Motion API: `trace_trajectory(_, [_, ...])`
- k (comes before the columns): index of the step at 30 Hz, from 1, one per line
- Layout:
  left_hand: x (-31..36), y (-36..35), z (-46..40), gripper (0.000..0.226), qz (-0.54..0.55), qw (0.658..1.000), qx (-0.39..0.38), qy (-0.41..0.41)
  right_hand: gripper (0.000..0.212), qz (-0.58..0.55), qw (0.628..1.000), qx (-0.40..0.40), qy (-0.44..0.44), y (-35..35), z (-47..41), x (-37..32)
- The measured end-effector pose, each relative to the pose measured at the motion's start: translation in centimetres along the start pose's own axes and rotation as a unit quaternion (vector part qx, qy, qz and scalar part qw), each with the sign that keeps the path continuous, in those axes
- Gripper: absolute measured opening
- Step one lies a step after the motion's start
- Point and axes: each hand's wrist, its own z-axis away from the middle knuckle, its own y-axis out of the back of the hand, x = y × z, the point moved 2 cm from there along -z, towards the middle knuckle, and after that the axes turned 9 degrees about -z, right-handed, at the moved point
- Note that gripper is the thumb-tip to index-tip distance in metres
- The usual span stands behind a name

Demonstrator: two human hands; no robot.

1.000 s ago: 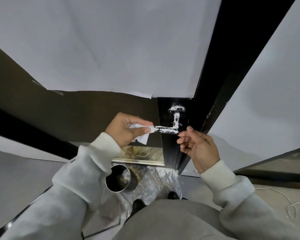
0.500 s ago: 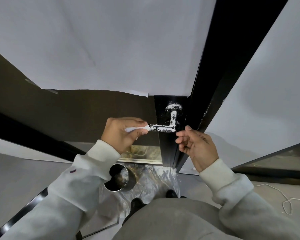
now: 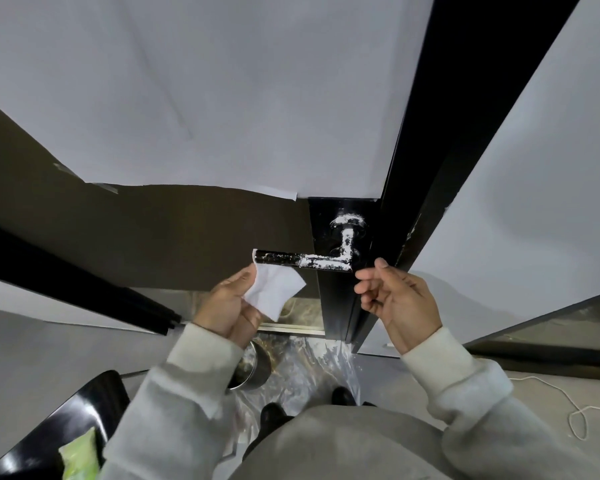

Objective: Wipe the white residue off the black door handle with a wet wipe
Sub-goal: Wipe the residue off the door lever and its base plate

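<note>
While I watch through the head view, these are my readings:

Door handle: the black door handle (image 3: 305, 260) sticks out leftward from the dark door edge, level, with white residue (image 3: 321, 262) thick near the bend and up the neck to the round base, thinner streaks toward the free tip.

Left hand: my left hand (image 3: 227, 306) sits just below the lever's free end, fingers and thumb pinching the wet wipe (image 3: 274, 289).

Wet wipe: white, crumpled, hanging below the lever; its top corner reaches the tip, though I cannot tell whether it touches.

Right hand: my right hand (image 3: 397, 299) hovers just right of the bend, fingers loosely curled, holding nothing, apart from the handle.

Below: a metal bin (image 3: 253, 367) stands on clear plastic sheeting (image 3: 309, 372) by the door foot.

Lower left: a green packet (image 3: 78, 455) lies on a black surface (image 3: 90, 400).
</note>
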Motion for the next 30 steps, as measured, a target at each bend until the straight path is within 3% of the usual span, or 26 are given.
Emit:
trace_trajectory(5, [-0.1, -1.6, 0.7, 0.023, 0.057, 0.997, 0.019, -0.041, 0.037, 0.011, 1.0, -0.011, -0.007, -0.7, -0.2, 0.4])
trace_trajectory(9, [-0.7, -1.6, 0.8, 0.019, 0.03, 0.985, 0.107, -0.13, 0.037, 0.01, 1.0, -0.015, -0.01, -0.8, -0.3, 0.9])
trace_trajectory(12, [-1.5, -1.8, 0.5, 0.028, -0.086, 0.953, 0.176, -0.23, 0.037, 0.01, 1.0, -0.01, -0.012, -0.7, -0.4, 1.1])
trace_trajectory(16, [-1.3, -0.8, 0.3, 0.036, -0.212, 0.912, 0.168, -0.31, 0.036, 0.009, 1.0, -0.006, -0.014, -1.1, -0.7, 1.0])
trace_trajectory(18, [-0.6, -0.3, 0.4, 0.038, -0.289, 0.865, 0.167, -0.374, 0.036, 0.0, 1.0, 0.0, -0.016, -1.5, -1.0, 1.0])
trace_trajectory(22, [0.3, 0.5, 0.3, 0.024, -0.416, 0.723, 0.149, -0.531, 0.037, 0.012, 1.0, -0.001, -0.019, -2.2, -1.3, 1.3])
trace_trajectory(26, [-0.5, 0.6, 0.3, 0.022, -0.498, 0.609, 0.098, -0.609, 0.04, 0.005, 1.0, 0.001, -0.018, -2.2, -1.2, 1.1])
trace_trajectory(28, [-0.8, 0.8, -0.1, 0.028, -0.523, 0.573, 0.074, -0.627, 0.039, -0.002, 1.0, 0.003, -0.016, -2.3, -1.2, 0.7])
trace_trajectory(30, [-0.6, 0.8, -0.7, 0.03, -0.536, 0.563, 0.053, -0.628, 0.038, 0.002, 1.0, 0.003, -0.016, -2.5, -1.2, 0.6])
